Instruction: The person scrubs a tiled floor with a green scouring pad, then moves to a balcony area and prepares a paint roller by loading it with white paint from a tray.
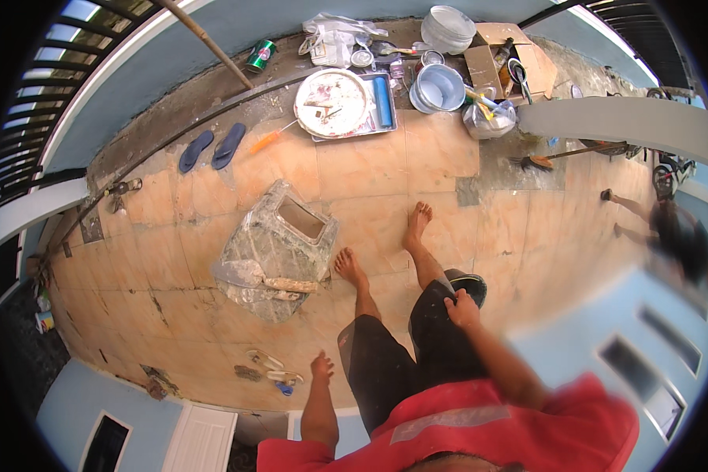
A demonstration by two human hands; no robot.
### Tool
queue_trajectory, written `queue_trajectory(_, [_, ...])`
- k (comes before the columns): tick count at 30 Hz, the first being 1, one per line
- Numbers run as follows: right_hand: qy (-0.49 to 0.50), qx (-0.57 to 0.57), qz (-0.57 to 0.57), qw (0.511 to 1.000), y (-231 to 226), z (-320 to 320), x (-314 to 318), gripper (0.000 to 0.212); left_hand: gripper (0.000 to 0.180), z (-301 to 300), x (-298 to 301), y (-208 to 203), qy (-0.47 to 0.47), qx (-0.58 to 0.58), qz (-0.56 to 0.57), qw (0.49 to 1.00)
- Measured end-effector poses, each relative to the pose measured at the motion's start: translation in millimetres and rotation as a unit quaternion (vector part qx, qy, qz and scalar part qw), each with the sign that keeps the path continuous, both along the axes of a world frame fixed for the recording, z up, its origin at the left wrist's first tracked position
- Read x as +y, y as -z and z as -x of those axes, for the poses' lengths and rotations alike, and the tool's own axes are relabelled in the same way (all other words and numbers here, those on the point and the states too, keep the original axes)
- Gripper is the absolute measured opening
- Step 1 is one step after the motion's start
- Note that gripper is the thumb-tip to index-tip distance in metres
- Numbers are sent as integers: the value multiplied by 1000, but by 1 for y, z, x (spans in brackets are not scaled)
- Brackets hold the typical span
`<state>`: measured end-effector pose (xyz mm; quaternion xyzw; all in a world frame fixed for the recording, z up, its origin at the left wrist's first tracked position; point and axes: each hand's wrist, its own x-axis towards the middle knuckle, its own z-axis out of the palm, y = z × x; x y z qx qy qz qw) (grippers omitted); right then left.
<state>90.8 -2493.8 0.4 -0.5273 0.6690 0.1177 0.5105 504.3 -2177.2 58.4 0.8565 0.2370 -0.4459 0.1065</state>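
My left hand [321, 367] hangs open over the tiled floor with its fingers apart, holding nothing. Nearest to it on the floor lie pale sandals [265, 361] and a small blue thing [284, 389]. Against the leg of my dark shorts [440, 326], my right hand [464, 311] is closed; what its fingers grip is hidden. Just beyond that hand, beside my knee, shows a dark round thing with a pale rim [472, 288]. Left of my feet sits a grey, crusted sheet-like piece [252, 236] framing a rectangular opening, with rough stick-like pieces [291, 285] on it.
Along the far wall stand a paint-stained round lid [332, 98], a blue roller [382, 101] in a tray, a pale blue bucket [437, 88], a cardboard box [484, 69] and a green can [260, 56]. Blue slippers [228, 145] lie nearby. Another person [680, 236] is at far right.
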Motion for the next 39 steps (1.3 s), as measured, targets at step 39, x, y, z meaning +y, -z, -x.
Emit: queue_trajectory(39, [95, -436, 269, 854, -122, -124, -538, 54, 54, -239, -702, 124, -60, -352, 337, 871])
